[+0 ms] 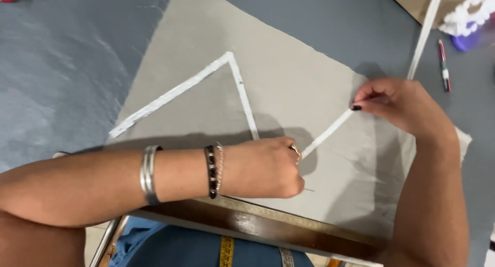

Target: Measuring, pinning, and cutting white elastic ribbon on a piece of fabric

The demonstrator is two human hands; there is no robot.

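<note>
Pinching the white ribbon (330,132) between them, the right hand (399,104) grips its upper part, the left hand (268,166) presses it onto grey fabric (289,81)

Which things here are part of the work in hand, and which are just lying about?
In use:
- left hand and right hand, stretching the white trim strip
- grey fabric sheet with white trim already laid in a V

Lying about:
- pen
- purple object
- yellow tape measure
</note>
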